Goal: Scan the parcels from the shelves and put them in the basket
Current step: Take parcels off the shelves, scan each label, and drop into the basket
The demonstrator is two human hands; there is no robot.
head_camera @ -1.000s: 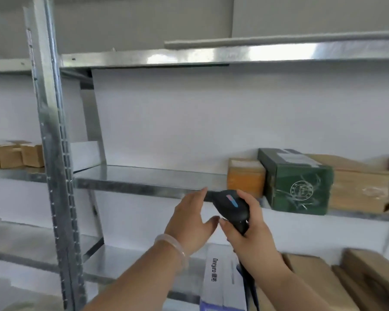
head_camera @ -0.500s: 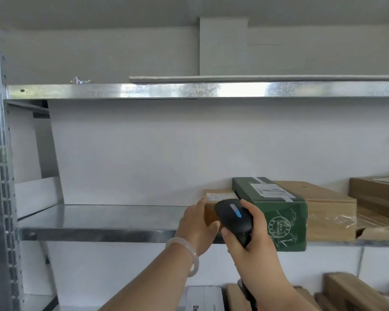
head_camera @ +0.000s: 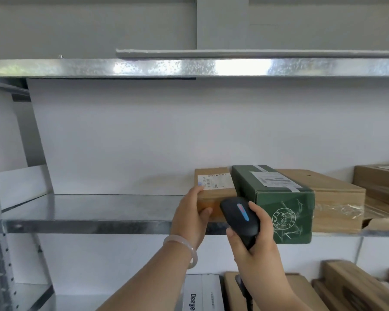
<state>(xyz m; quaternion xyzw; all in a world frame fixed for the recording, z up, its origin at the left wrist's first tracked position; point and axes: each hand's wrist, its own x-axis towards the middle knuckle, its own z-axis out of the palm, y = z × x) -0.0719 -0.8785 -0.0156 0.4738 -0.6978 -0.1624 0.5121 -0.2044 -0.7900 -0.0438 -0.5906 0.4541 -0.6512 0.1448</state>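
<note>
Two hands are up at the shelf. The left hand (head_camera: 192, 215) has its grip pinched on the near left corner of the brown parcel (head_camera: 213, 189), thumb across the front face and fingers over the top. The right hand (head_camera: 256, 245) is wrapped round the handle of the black scanner (head_camera: 239, 217), whose head hangs just in front of that parcel.

The parcel lies on the metal shelf (head_camera: 88, 212), tight against a green box (head_camera: 279, 198) that juts out over the shelf's front edge. The basket is out of sight.

I see three risks:
- Dragging the parcel out by one corner may twist it, and a grip that small could slip.
- The parcel may rub the green box and tip it off the edge.
- A fingertip lies at the corner of the white label (head_camera: 213, 181), possibly over part of a barcode, though I can't tell from here. That could spoil the read.

Compared with half a second ago, the left hand has gone from hovering before the shelf edge to clasping the parcel. The view has drawn closer, and the label is now open to sight.
</note>
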